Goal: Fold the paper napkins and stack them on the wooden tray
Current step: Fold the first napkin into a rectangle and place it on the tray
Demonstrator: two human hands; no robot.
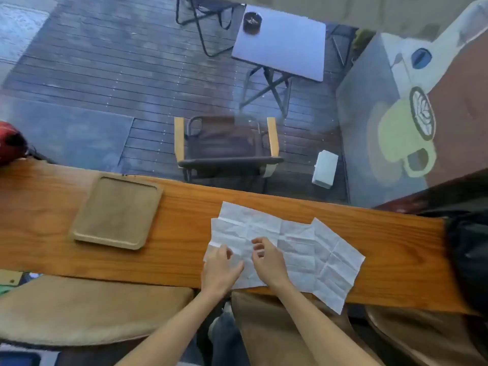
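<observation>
Creased white napkins unfolded on wood counter; both hands' grip loosely spread; rounded tray empty.

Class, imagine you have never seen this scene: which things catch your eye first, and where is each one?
The white unfolded paper napkins stand out first, spread overlapping on the wooden counter at centre right, with the left hand and right hand resting on the nearest sheet. To their left lies the wooden tray, with nothing on it. Beyond the counter, a folding chair stands on dark decking.
</observation>
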